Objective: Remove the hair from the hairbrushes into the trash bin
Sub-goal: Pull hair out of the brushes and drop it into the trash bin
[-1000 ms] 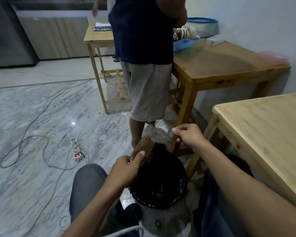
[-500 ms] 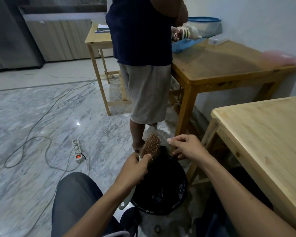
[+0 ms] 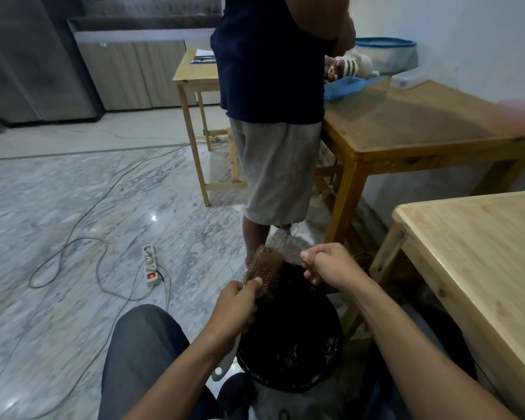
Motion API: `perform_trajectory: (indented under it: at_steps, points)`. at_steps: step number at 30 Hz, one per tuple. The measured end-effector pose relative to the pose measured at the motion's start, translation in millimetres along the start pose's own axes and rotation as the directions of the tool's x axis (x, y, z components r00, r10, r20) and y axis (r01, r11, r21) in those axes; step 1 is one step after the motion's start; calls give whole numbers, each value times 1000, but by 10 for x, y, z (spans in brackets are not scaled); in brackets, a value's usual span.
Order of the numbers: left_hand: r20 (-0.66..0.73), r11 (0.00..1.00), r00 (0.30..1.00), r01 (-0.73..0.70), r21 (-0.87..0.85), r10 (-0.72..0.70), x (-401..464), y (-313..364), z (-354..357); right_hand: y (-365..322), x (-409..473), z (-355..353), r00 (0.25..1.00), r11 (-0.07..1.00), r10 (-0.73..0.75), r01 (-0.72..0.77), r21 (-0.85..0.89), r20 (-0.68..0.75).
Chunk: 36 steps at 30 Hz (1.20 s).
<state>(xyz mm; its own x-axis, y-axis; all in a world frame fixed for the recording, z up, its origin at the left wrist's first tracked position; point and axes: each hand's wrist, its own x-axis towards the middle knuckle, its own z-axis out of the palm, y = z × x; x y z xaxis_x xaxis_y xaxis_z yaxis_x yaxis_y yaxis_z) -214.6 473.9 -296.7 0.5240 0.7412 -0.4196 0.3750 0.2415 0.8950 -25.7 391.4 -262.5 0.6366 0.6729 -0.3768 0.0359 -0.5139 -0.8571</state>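
Overhead — bristly oval hairbrush (image 3: 262, 265), black-lined bin (image 3: 288, 338)

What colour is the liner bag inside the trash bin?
Black. The glossy liner bag fills the trash bin, seen best in the head view.

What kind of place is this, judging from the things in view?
Probably a room in a home, perhaps beside a kitchen. It has a polished marble floor, plain wooden tables, and what looks like a steel refrigerator beside low cabinets. A power strip lies on the floor.
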Motion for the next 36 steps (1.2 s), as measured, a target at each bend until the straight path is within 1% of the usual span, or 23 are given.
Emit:
perform_trajectory:
  at_steps: [2,5,6,8,10,12,14,16,18,19,22,24,27,29,30,32,33,34,36]
  points:
    - [18,995,999,48,-86,-46,35,-11,-23,9,38,-30,996,996,67,-64,55,-55]
    - [10,990,997,78,-118,-77,49,-39,-66,-4,64,-122,968,974,199,-177,142,-151]
    - [-12,993,998,64,-96,-66,54,-58,-80,-2,71,-150,961,969,220,-195,153,-167]
    - [-49,1000,999,-9,9,9,55,-99,-108,13,77,-162,964,972,209,-187,140,-166]
    - [-51,994,996,-68,85,72,37,-110,-125,15,68,-123,977,978,166,-146,149,-132]
    - [-58,986,994,-81,145,90,31,-103,-119,17,45,-63,989,978,143,-134,159,-43]
    - [-73,974,990,-103,204,120,31,-95,-77,9,5,11,991,987,111,-119,109,81]
    - [-73,964,986,-130,231,151,-17,-41,-28,20,-21,100,991,999,31,-36,39,134]
    - [-73,961,984,-142,238,163,-25,-8,-2,27,-35,173,994,998,-33,28,54,104]
    - [-76,969,985,-135,208,154,-6,-13,-7,27,-27,186,997,996,-32,26,88,67]
    - [-129,997,990,-45,59,52,131,-54,-107,7,-11,108,999,983,33,-24,181,-43]
    - [-160,1000,987,9,17,-7,198,-69,-173,3,-9,13,992,983,80,-62,171,-99]
    - [-156,1000,988,10,-9,-12,200,-72,-164,16,-18,-60,974,977,146,-115,177,-171]
    - [-161,999,986,-33,43,40,146,-63,-105,12,-20,-65,968,975,160,-125,183,-192]
    - [-166,992,983,-63,114,81,101,-55,-77,-1,-27,-64,971,978,158,-128,166,-181]
    - [-182,948,966,-128,290,186,-23,17,-39,-12,-16,-60,979,985,153,-140,103,-137]
    - [-185,922,953,-164,351,240,-76,60,-30,-14,-13,-59,981,986,159,-152,70,-109]
    - [-182,897,940,-199,394,288,-106,84,-18,-29,-20,-42,984,986,158,-153,65,-77]
    - [-163,850,925,-233,472,344,-122,110,13,-53,-31,35,994,989,107,-106,102,-2]
